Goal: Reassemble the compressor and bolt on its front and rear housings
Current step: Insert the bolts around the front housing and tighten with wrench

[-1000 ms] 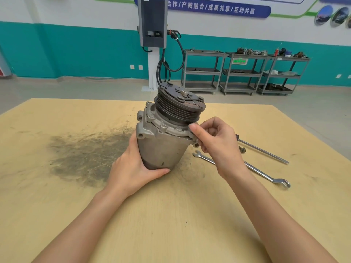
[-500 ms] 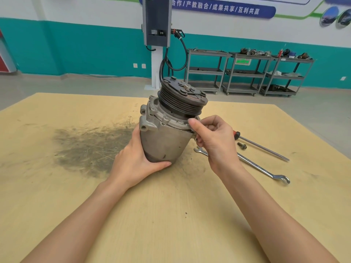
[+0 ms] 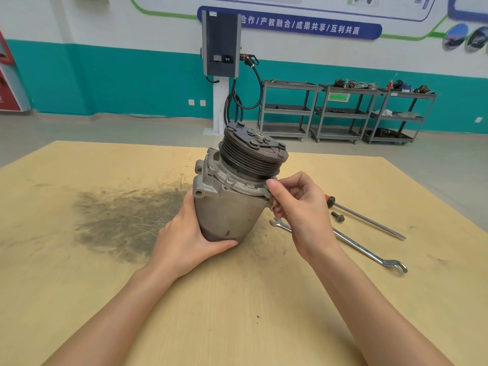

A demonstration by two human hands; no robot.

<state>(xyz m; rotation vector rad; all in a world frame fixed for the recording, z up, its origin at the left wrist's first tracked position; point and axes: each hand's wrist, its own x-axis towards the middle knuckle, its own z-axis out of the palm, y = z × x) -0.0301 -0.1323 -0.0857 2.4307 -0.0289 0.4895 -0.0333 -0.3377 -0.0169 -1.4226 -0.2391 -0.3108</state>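
Compressor (image 3: 229, 207) stands tilted on the surface (image 3: 105, 286), pulley end up. Left hand (image 3: 184, 241) grips its lower body. Right hand (image 3: 301, 207), fingers curled, pinches the front flange edge; what they pinch is hidden. Wrench (image 3: 351, 244) partly behind that hand.

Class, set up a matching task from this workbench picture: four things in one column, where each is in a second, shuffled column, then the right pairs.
Things:
1. left hand
2. right hand
3. loose bolt
4. pulley

Places:
A. on top of the compressor
B. on the table between spanner and screwdriver
C. round the compressor's lower body
D. at the housing flange

Pairs: 1-C, 2-D, 3-B, 4-A
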